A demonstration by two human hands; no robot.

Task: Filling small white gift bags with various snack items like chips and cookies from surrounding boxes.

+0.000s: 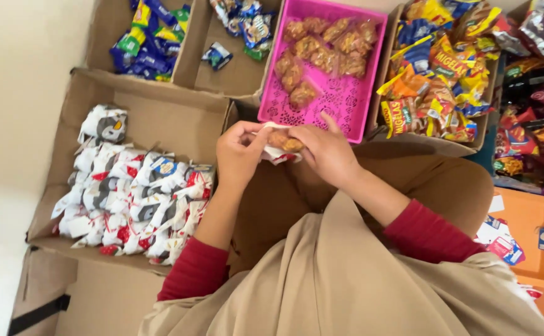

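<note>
Two hands, one small snack packet

Largest in view is the cardboard box (pixel 160 118) at the person's left, its floor half filled with rows of white, red and grey wrapped packets (pixel 135 205). Beyond it stand two more cardboard boxes, one with blue and green wrappers (pixel 144 43), the other nearly bare. Next in size, the box of orange and yellow snack bags (pixel 440 74) sits at the right, and between them the pink perforated tray (pixel 346 99) carries a loose cluster of clear bags of brown fried snacks (pixel 321 50) towards its far end.

Smallest, and the thing in hand: a clear packet of brown snacks (pixel 282 143), held over the lap just in front of the pink tray's near edge. The left hand (pixel 237 155) pinches its left end, fingers curled closed on the plastic; the right hand (pixel 328 152) wraps over the top and right side, thumb raised, the other fingers closed round it. Most of the packet is hidden between the two.

By its look it should be very light, with a thin, slick, crinkly film and brittle contents that would crush under a hard squeeze. The safest hold is likely at the gathered film ends or lightly around the sides, not pressed through the middle.
</note>
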